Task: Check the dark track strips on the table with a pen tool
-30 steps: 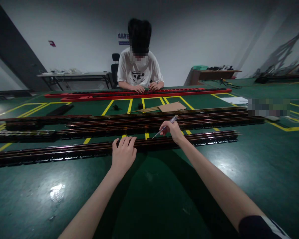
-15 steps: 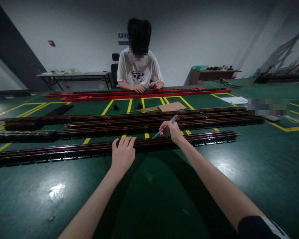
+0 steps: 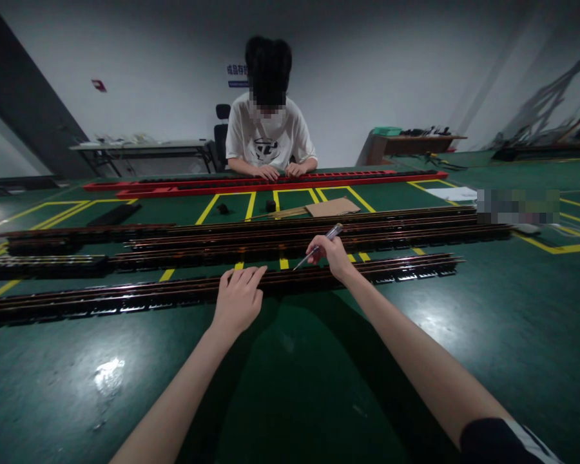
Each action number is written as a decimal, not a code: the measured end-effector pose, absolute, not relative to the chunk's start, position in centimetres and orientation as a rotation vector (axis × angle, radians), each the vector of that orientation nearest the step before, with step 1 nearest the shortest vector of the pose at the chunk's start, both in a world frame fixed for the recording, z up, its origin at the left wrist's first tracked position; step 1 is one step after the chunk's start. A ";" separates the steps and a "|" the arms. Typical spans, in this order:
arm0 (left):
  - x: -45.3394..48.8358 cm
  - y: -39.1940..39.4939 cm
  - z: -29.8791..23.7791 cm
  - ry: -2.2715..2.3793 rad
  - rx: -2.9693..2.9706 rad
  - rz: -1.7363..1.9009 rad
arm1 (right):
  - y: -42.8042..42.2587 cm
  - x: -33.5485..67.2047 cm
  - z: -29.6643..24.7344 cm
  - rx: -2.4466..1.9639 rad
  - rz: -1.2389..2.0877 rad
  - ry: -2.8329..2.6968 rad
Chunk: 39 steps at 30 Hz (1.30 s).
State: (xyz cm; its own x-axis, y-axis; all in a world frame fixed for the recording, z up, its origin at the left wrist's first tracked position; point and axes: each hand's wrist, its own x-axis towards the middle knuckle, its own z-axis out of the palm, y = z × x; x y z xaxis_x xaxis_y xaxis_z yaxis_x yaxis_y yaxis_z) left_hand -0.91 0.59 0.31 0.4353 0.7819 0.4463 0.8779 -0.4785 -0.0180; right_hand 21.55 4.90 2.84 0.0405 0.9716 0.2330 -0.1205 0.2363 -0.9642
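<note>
A long black slotted rail [image 3: 164, 290] with thin coppery strips along it lies across the table in front of me. My left hand [image 3: 239, 298] rests on it, palm down, fingers stretched across the top and the thumb at the near side. My right hand [image 3: 331, 254] is closed around a slim screwdriver [image 3: 303, 260] with a clear handle. The screwdriver slants down to the left, its tip at the rail just right of my left fingers. Whether the tip touches the rail, I cannot tell.
More long dark rails [image 3: 319, 233] lie behind. Beyond them are a piece of cardboard [image 3: 333, 207], small black blocks [image 3: 270, 205] and red trays [image 3: 174, 191]. A co-worker [image 3: 270, 132] sits across the green table [image 3: 290, 380], both hands at the trays.
The screwdriver tip stays near the same spot on the rail. My left index finger has spread slightly to the right. The co-worker's hand at the right has lowered onto the red tray.
</note>
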 end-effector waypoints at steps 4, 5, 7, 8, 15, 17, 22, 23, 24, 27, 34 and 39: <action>-0.7 0.4 0.7 -1.501 -2.456 -0.555 | 4.8 21.5 2.9 -0.964 1.073 -1.200; -0.7 0.4 0.7 -1.512 -2.456 -0.553 | 4.8 21.5 3.0 -0.965 1.072 -1.201; -0.5 0.4 0.8 -1.528 -2.453 -0.546 | 4.7 21.4 3.1 -0.967 1.070 -1.206; -0.5 0.4 0.8 -1.535 -2.451 -0.542 | 4.7 21.4 3.1 -0.968 1.069 -1.208; -0.1 0.3 0.6 -1.557 -2.392 -0.563 | 4.5 21.4 3.2 -0.986 1.067 -1.221; 0.0 0.3 0.6 -1.556 -2.379 -0.572 | 4.6 21.4 3.1 -0.981 1.066 -1.222; 0.2 0.1 0.5 -1.537 -2.346 -0.603 | 4.6 21.3 3.3 -0.974 1.058 -1.219; 0.3 0.1 0.4 -1.533 -2.338 -0.613 | 4.6 21.3 3.3 -0.974 1.057 -1.222; 0.3 0.0 0.4 -1.531 -2.331 -0.622 | 4.5 21.3 3.4 -0.975 1.056 -1.228; 0.3 0.0 0.3 -1.533 -2.303 -0.638 | 4.5 21.1 3.5 -0.985 1.052 -1.253; 0.3 0.0 0.1 -1.482 -2.297 -0.689 | 4.3 20.8 3.5 -0.972 1.044 -1.291; 0.3 0.1 0.0 -1.483 -2.309 -0.703 | 4.4 20.9 3.6 -0.978 1.044 -1.291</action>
